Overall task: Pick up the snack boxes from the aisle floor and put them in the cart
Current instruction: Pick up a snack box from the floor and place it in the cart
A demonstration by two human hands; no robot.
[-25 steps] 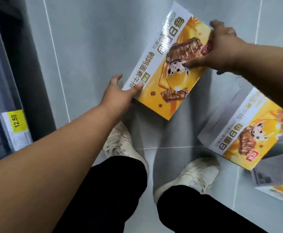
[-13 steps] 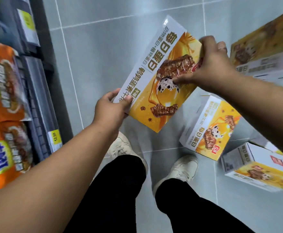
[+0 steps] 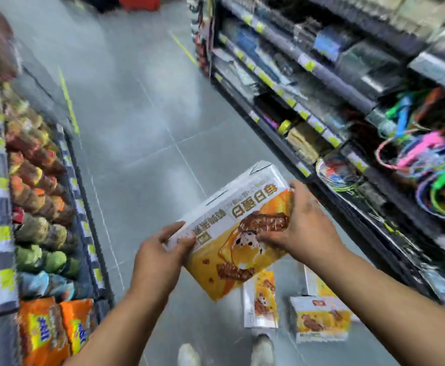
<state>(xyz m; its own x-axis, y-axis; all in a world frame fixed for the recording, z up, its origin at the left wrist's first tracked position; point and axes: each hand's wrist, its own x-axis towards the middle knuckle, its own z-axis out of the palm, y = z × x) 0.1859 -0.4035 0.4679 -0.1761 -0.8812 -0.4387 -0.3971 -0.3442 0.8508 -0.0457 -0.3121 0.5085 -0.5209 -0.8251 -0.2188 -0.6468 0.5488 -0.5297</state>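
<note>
Above the grey tile floor (image 3: 142, 122), aisle wide open ahead between shelves: yellow-white snack box (image 3: 232, 231), tilted, print upside down, clamped by left hand (image 3: 160, 257) and right hand (image 3: 306, 228); more boxes (image 3: 319, 320) below it.

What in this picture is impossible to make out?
- The cart: nowhere in the head view, so its place is unknown.
- Boxes on the floor: at least three, one partly behind the right forearm; more may lie beyond the bottom edge.
- Shelf goods: smeared by motion blur, labels unreadable.
- Held box: left hand and right hand cover parts of its print.
</note>
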